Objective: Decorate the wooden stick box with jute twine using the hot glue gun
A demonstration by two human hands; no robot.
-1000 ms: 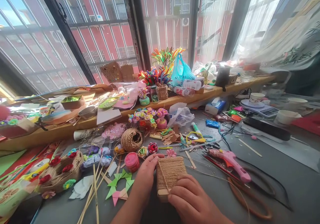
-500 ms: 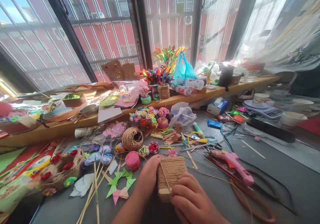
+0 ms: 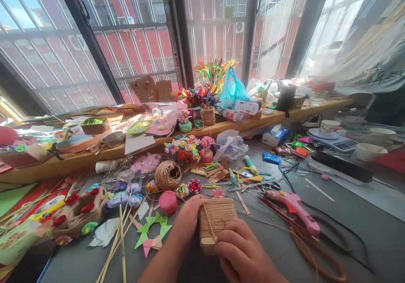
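A small box wrapped in jute twine (image 3: 218,219) is held between my hands near the bottom middle. Rows of twine cover most of its upper face, and a bare tan strip shows at the near end. My left hand (image 3: 190,217) grips the box's left side, thumb at the far corner. My right hand (image 3: 242,247) is closed at the near right corner, its fingers at a strand of twine that crosses the face diagonally; the fingertips are partly hidden. Beyond the box lies a ball of twine (image 3: 168,175), next to a pink lidded jar (image 3: 168,203).
To the right lie a pink glue gun (image 3: 294,209) and large brown-handled scissors (image 3: 316,249). On the left are wooden skewers (image 3: 122,241), a folded paper star ring (image 3: 153,232) and a twine-covered basket with flowers (image 3: 79,211). A wooden ledge (image 3: 177,137) runs along the window.
Almost nothing differs. The right hand's fingers have shifted slightly at the near corner; the box and the left hand stay in place.
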